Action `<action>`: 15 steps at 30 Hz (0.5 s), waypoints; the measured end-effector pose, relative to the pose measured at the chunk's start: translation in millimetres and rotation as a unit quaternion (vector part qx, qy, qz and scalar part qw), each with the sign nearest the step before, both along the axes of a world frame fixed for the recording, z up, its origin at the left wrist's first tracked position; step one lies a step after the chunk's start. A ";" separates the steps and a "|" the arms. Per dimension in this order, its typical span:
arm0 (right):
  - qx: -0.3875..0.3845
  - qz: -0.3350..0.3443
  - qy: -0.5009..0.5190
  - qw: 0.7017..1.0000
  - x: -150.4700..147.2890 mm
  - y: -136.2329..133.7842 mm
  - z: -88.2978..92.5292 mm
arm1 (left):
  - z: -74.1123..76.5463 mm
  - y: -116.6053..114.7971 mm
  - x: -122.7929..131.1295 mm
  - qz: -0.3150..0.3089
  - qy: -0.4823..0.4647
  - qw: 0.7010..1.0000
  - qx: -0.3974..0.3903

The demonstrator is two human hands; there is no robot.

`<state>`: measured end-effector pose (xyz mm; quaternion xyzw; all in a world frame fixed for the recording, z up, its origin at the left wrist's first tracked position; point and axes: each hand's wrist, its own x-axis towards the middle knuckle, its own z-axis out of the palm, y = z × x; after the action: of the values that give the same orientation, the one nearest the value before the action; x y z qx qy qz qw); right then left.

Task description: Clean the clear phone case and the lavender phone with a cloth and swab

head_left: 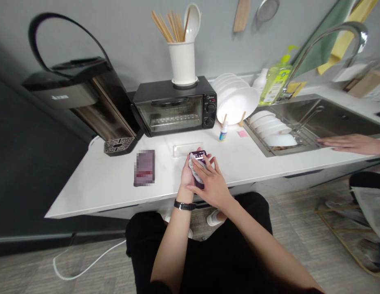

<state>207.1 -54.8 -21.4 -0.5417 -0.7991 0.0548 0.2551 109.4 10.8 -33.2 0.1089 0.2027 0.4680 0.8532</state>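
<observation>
My left hand [186, 176] is closed around a smartphone [202, 154] with a lit screen, held just over the counter's front part. My right hand [213, 186] lies over the phone, its fingers pressing a thin white wipe [191, 157] onto the screen. Much of the wipe is hidden under those fingers. Behind the hands a clear, flat, tray-like piece [178, 150] lies on the counter. A small white spray bottle [223, 132] with a blue and yellow label stands beyond, beside a pink sticky note [243, 134]. To the left rests a dark flat item [145, 168], blurred out.
A black toaster oven [174, 112] carries a white utensil holder [183, 63]. Left of it stands a tall dispenser [101, 98]. White plates [235, 102], a soap bottle [274, 83] and a sink [327, 122] with bowls [280, 140] are right. Another person's hand [350, 143] rests at the sink's edge.
</observation>
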 end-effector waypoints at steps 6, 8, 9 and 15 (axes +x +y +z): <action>-0.011 0.007 -0.021 1.000 0.3 -57.5 -15.7 | 7.9 -1.8 -8.9 0.030 0.044 0.999 -0.002; -0.017 -0.007 -0.023 1.000 1.4 -70.7 -21.7 | 9.5 -0.5 -8.6 0.027 0.046 0.999 -0.010; -0.018 -0.019 -0.023 0.999 2.5 -74.8 -24.3 | 9.7 -0.1 -8.1 0.026 0.046 0.999 -0.009; 0.004 -0.082 -0.018 0.996 15.4 -60.6 -29.9 | 9.1 -0.2 -5.2 0.015 0.029 0.999 -0.006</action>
<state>222.4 -115.3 -51.3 -0.6054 -0.7564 0.0206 0.2468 104.2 10.6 -24.1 0.1144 0.2317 0.4761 0.8406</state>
